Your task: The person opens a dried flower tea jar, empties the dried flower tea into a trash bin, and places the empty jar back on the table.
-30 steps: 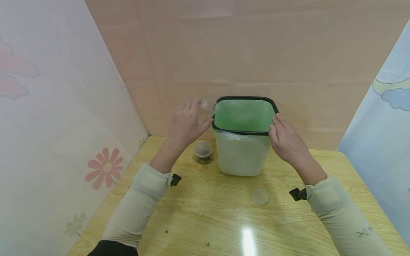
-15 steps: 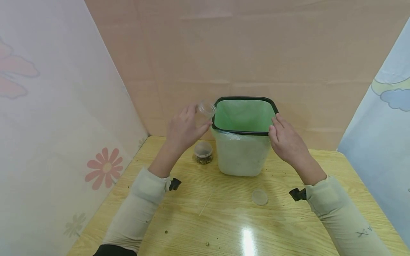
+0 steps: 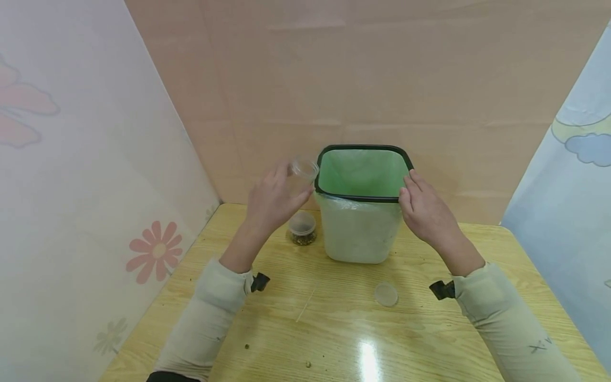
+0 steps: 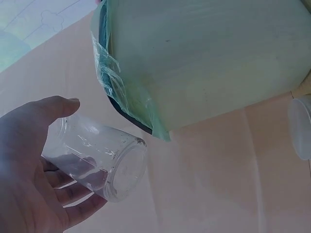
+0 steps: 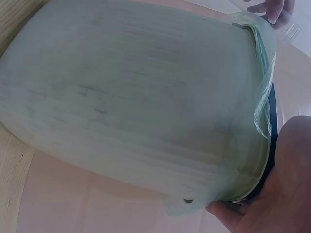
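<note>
Gripping the clear jar (image 4: 104,150), your left hand (image 3: 271,202) has the bin (image 3: 361,233) at three o'clock. Your right hand (image 3: 426,212) grips its rim (image 3: 365,198).

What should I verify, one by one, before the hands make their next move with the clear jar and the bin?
1. Left hand has the clear jar: ok, thumb and fingers hold it.
2. Right hand has the bin: ok, it grips the black rim.
3. Clear jar over the bin's opening: not ok, it is outside, beside the rim.
4. Bin's inside bottom free: cannot tell, it is hidden from view.
5. Other jar upright: ok, it stands on the table with dark bits inside.
6. Table clean: not ok, crumbs and a thin strip lie there.
</note>
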Available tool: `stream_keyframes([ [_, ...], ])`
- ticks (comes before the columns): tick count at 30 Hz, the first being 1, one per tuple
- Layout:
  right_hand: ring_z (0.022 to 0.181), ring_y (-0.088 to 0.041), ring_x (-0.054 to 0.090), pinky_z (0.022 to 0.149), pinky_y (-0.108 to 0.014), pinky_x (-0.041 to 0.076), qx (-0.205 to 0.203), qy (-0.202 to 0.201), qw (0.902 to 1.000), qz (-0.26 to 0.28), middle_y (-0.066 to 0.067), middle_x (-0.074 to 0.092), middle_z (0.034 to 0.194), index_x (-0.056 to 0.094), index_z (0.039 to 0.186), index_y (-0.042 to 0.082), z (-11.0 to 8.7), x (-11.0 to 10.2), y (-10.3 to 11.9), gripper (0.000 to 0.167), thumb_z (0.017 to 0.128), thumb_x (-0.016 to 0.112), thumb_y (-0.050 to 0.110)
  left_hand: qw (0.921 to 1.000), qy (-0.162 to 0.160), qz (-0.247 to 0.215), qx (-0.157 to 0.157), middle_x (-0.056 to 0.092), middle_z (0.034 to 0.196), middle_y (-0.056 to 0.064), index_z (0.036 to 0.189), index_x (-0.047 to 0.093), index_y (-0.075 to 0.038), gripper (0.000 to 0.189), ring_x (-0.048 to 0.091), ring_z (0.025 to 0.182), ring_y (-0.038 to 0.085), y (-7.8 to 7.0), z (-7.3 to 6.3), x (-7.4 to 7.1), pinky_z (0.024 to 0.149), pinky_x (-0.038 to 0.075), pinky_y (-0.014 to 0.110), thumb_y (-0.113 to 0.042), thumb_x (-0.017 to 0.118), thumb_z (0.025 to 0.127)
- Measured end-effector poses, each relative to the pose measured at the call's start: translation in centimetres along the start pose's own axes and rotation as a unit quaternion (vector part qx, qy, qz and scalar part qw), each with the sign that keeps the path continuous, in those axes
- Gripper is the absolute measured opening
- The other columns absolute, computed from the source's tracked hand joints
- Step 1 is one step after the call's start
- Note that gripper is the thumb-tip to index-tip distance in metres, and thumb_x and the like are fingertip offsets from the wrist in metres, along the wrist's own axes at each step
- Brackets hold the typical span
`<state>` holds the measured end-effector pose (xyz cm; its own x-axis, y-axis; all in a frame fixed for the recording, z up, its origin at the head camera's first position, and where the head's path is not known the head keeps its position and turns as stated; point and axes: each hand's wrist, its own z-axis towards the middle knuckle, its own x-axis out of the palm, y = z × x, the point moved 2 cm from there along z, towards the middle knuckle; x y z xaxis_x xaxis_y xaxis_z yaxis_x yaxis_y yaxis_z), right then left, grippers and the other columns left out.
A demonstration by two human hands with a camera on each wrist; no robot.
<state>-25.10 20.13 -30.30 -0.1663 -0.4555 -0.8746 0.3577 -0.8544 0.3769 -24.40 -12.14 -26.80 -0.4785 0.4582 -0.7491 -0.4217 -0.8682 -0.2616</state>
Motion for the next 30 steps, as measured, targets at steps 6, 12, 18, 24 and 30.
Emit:
stream_keyframes([
  [6, 0.149, -0.049, 0.020, 0.120, -0.060, 0.019, -0.006, -0.005, 1.0000, -0.004, -0.030, 0.020, 0.162, 0.031, 0.151, -0.014, 0.0, 0.0, 0.1, 0.064, 0.110, 0.017, 0.032, 0.9998, 0.006, -0.014, -0.010, 0.067, 0.119, 0.012, 0.135, 0.054, 0.000, 0.068, 0.066, 0.104, 0.028, 0.1, -0.4, 0.2, 0.071, 0.058, 0.042, -0.047, 0.073, 0.090],
  [12, 0.148, -0.049, 0.022, 0.120, -0.060, 0.020, -0.012, -0.012, 0.9998, -0.003, -0.032, 0.022, 0.161, 0.031, 0.150, -0.016, 0.1, 0.0, 0.0, 0.063, 0.110, 0.017, 0.031, 0.9997, 0.000, -0.023, -0.006, 0.067, 0.118, 0.013, 0.134, 0.055, 0.001, 0.068, 0.066, 0.104, 0.029, 0.3, -0.7, 0.5, 0.076, 0.059, 0.042, -0.045, 0.074, 0.089],
  [18, 0.148, -0.049, 0.022, 0.119, -0.060, 0.020, -0.013, -0.013, 0.9998, -0.002, -0.031, 0.021, 0.161, 0.031, 0.150, -0.015, 0.0, -0.1, -0.1, 0.063, 0.110, 0.017, 0.031, 0.9997, -0.003, -0.024, -0.004, 0.068, 0.113, 0.014, 0.129, 0.058, 0.002, 0.065, 0.067, 0.099, 0.030, 0.4, -1.3, 0.9, 0.075, 0.058, 0.042, -0.047, 0.074, 0.089],
  [24, 0.148, -0.050, 0.022, 0.119, -0.061, 0.021, -0.012, -0.011, 0.9999, -0.004, -0.031, 0.021, 0.162, 0.031, 0.151, -0.015, 0.0, -0.2, -0.1, 0.063, 0.110, 0.018, 0.031, 0.9989, 0.005, -0.045, -0.013, 0.068, 0.114, 0.016, 0.130, 0.056, 0.002, 0.066, 0.067, 0.100, 0.032, 0.6, -2.0, 1.4, 0.074, 0.059, 0.043, -0.046, 0.075, 0.089],
  [30, 0.147, -0.049, 0.023, 0.119, -0.060, 0.021, -0.012, -0.013, 0.9998, -0.006, -0.031, 0.022, 0.161, 0.031, 0.150, -0.014, 0.0, -0.2, -0.2, 0.062, 0.110, 0.018, 0.031, 0.9974, 0.012, -0.066, -0.025, 0.067, 0.115, 0.016, 0.132, 0.054, 0.000, 0.066, 0.066, 0.104, 0.032, 0.7, -2.7, 1.8, 0.079, 0.058, 0.046, -0.046, 0.075, 0.089],
])
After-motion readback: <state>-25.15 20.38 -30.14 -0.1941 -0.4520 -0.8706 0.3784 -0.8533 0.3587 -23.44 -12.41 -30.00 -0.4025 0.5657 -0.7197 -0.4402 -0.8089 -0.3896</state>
